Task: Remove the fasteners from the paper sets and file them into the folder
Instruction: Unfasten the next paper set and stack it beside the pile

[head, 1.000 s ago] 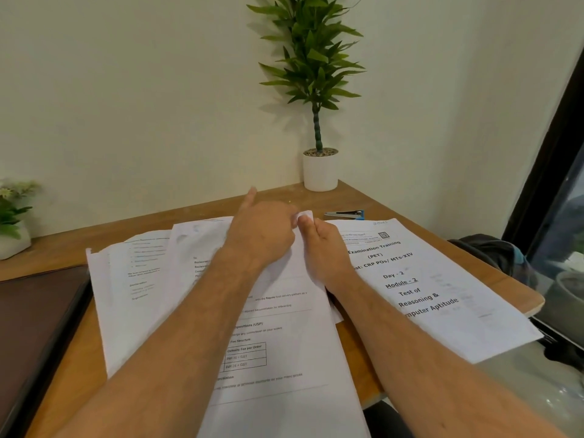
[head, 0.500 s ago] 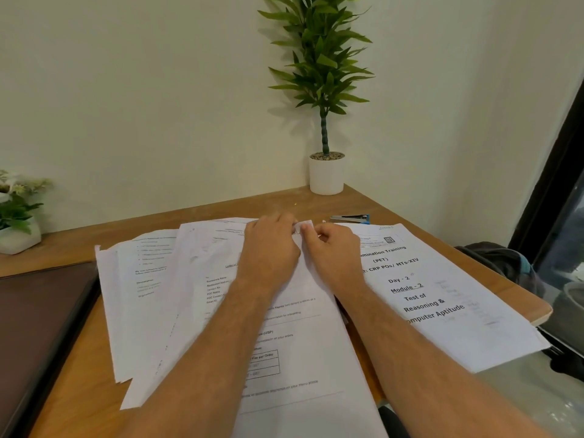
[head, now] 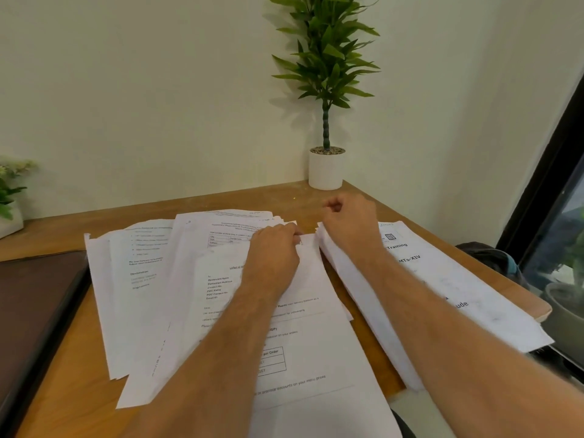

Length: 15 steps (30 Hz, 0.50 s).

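Note:
Three white printed paper sets lie fanned on the wooden desk (head: 63, 390): a left set (head: 126, 279), a middle set (head: 303, 314) and a right set (head: 448, 295). My left hand (head: 275, 248) rests on the middle set, its curled fingertips pinching the top right corner. My right hand (head: 350, 216) hovers just right of that corner, above the right set. Its thumb and forefinger are pinched on a tiny fastener, too small to make out. A dark brown folder (head: 38, 298) lies at the desk's left edge.
A tall plant in a white pot (head: 325, 169) stands in the back corner, against the wall. A small potted plant (head: 9, 200) sits at the far left. A dark bag (head: 493, 257) lies beyond the desk's right edge, by a black window frame.
Both hands were together at the middle set's top right corner. My right hand has pulled away up and to the right, pinched; it now hides the blue tool seen behind the papers.

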### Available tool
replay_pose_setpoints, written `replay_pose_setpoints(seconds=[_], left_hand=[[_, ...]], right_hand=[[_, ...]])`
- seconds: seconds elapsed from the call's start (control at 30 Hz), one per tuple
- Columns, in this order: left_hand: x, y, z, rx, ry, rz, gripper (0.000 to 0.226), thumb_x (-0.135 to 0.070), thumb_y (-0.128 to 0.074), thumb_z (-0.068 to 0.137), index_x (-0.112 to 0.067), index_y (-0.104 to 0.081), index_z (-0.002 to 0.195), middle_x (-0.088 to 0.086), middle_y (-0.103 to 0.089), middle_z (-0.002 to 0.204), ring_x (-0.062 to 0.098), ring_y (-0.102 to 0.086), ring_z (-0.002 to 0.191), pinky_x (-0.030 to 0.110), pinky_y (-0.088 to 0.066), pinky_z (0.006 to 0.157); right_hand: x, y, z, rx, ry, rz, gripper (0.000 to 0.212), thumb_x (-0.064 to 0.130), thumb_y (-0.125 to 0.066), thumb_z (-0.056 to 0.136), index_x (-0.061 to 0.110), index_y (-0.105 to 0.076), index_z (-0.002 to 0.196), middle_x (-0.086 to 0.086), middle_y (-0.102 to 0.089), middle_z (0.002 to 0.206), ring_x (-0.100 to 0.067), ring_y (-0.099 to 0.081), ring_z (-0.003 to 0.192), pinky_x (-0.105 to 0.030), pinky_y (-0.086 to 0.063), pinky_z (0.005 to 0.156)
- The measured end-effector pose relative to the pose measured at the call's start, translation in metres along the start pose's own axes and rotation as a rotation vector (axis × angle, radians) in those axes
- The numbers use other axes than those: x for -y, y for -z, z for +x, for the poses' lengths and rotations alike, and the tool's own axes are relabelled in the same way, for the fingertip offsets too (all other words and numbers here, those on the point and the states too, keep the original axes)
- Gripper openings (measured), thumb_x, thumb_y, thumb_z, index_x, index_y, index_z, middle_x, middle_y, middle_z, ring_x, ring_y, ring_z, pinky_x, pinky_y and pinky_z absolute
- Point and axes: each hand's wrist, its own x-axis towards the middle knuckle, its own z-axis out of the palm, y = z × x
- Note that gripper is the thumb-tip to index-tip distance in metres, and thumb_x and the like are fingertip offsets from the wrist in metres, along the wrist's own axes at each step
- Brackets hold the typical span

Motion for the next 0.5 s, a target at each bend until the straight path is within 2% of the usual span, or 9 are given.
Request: replay_pose_setpoints(seconds=[0.07,0.13,0.2,0.27,0.37,0.5], left_hand=[[0.001,-0.001,-0.001,0.031,0.03,-0.007,0.029,-0.018,-0.048,0.104,-0.025,-0.068,0.124,-0.001,-0.072,0.115,0.019,-0.063,0.107,0.036,-0.047,0.104],[0.002,-0.001,-0.001,0.047,0.031,-0.002,0.031,-0.019,-0.047,0.105,-0.024,-0.067,0.128,-0.001,-0.071,0.121,0.019,-0.063,0.111,0.035,-0.045,0.105],[0.003,0.0,0.0,0.056,0.031,0.013,0.031,-0.02,-0.047,0.105,-0.025,-0.066,0.13,-0.001,-0.07,0.125,0.019,-0.062,0.114,0.035,-0.044,0.107],[0.004,0.0,0.001,0.063,0.036,0.019,0.031,-0.021,-0.047,0.106,-0.025,-0.065,0.131,-0.001,-0.069,0.128,0.018,-0.061,0.117,0.035,-0.042,0.109],[0.005,-0.002,0.0,0.071,0.042,-0.005,0.031,-0.022,-0.046,0.106,-0.026,-0.066,0.13,-0.002,-0.068,0.129,0.017,-0.061,0.118,0.036,-0.041,0.112],[0.004,-0.001,0.004,0.073,0.045,-0.008,0.032,-0.028,-0.045,0.107,-0.026,-0.066,0.13,-0.003,-0.068,0.13,0.016,-0.06,0.119,0.036,-0.039,0.114]], right_hand=[[-0.008,0.003,0.023,0.044,0.001,-0.148,0.026,0.008,-0.056,0.093,0.017,-0.073,0.11,0.001,-0.071,0.105,-0.015,-0.066,0.091,-0.03,-0.056,0.083],[-0.016,0.006,0.042,0.098,0.014,-0.323,0.028,0.003,-0.055,0.091,0.013,-0.073,0.11,-0.006,-0.072,0.106,-0.023,-0.067,0.093,-0.037,-0.058,0.084],[-0.027,0.005,0.061,0.141,0.03,-0.445,0.028,0.001,-0.053,0.091,0.012,-0.073,0.107,-0.009,-0.071,0.105,-0.027,-0.065,0.092,-0.037,-0.057,0.079],[-0.038,0.001,0.077,0.188,0.019,-0.514,0.024,0.007,-0.055,0.093,0.013,-0.071,0.11,-0.009,-0.068,0.107,-0.026,-0.062,0.09,-0.034,-0.054,0.074],[-0.05,-0.009,0.094,0.303,0.012,-0.604,0.017,0.022,-0.063,0.093,0.014,-0.071,0.106,-0.007,-0.069,0.102,-0.025,-0.065,0.095,-0.032,-0.053,0.073],[-0.059,-0.02,0.106,0.357,0.042,-0.672,0.023,0.033,-0.069,0.09,0.013,-0.072,0.101,-0.005,-0.07,0.095,-0.022,-0.064,0.087,-0.033,-0.054,0.075]])
